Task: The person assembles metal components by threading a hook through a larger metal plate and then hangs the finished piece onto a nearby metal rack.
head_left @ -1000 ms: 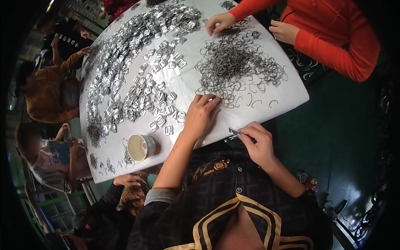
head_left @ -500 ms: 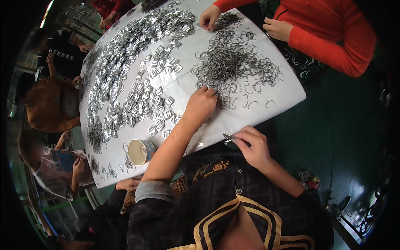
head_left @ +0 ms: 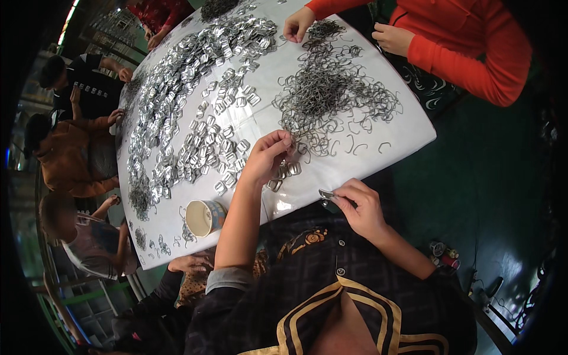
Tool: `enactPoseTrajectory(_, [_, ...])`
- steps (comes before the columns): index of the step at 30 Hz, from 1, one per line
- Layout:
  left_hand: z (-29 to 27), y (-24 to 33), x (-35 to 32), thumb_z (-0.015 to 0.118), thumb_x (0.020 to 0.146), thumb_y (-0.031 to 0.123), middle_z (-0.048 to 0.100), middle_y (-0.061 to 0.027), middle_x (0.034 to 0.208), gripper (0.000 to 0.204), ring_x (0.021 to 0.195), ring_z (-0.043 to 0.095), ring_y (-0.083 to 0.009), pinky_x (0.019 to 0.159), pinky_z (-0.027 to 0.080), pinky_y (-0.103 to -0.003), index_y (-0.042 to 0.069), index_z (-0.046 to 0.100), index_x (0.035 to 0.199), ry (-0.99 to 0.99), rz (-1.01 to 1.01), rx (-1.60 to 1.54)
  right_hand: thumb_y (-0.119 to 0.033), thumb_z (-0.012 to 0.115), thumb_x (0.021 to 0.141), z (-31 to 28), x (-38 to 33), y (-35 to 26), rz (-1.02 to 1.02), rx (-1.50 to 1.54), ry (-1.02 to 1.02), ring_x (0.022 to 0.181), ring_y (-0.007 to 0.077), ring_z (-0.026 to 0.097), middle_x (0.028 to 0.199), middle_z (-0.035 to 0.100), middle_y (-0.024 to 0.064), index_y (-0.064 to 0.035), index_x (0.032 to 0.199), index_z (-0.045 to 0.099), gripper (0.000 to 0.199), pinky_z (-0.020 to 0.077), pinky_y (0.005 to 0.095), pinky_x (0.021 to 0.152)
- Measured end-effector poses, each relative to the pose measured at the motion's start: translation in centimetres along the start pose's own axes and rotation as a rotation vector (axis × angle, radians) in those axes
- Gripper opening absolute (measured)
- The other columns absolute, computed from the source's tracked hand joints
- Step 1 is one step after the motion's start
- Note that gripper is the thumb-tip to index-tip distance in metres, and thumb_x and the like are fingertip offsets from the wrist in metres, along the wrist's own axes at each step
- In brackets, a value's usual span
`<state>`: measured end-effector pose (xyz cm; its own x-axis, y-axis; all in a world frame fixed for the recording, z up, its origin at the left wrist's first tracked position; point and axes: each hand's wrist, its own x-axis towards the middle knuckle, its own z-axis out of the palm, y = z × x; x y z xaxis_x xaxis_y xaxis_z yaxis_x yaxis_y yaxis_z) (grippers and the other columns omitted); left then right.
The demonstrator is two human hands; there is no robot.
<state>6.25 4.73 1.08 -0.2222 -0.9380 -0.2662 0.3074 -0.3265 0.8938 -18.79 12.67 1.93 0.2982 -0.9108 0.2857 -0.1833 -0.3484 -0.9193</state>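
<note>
Metal piece (head_left: 325, 194) pinched in right hand (head_left: 362, 207); wire-hook pile (head_left: 322, 94) beside curled left hand (head_left: 265, 157), cannot tell if holding anything.

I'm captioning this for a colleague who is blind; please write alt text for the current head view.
A person's right hand pinches a small shiny metal piece near a white-covered table's edge, while the left hand is beside heaped bent wires. Silvery buckle-like pieces spread leftward, with a cup nearby. Other people are around the table.
</note>
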Motion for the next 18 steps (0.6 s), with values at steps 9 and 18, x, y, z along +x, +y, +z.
enactPoseTrajectory(9, [5.1,-1.1,-5.8,0.060,0.090,0.007,0.049,-0.0071,0.107,0.007,0.097,0.049,-0.0164,0.088,0.040,-0.032,0.003,0.059,0.095,-0.239,0.200,0.112,-0.001,0.067,0.082,0.2,0.5,-0.5,0.059,-0.020,0.014,0.066,0.0273,0.060,0.079,0.059,0.0119,0.0027,0.089,0.065,0.008,0.0468,0.0341,0.059])
enactPoseTrajectory(18, [6.3,-2.5,-7.0,0.058,0.094,0.008,0.052,-0.0035,0.103,0.008,0.096,0.050,-0.0123,0.087,0.041,-0.027,0.002,0.055,0.098,-0.214,0.237,0.231,-0.003,0.067,0.082,0.3,0.6,-0.4,0.029,-0.031,-0.024,0.065,0.0272,0.059,0.079,0.059,0.0114,0.0010,0.088,0.065,0.007,0.0466,0.0339,0.059])
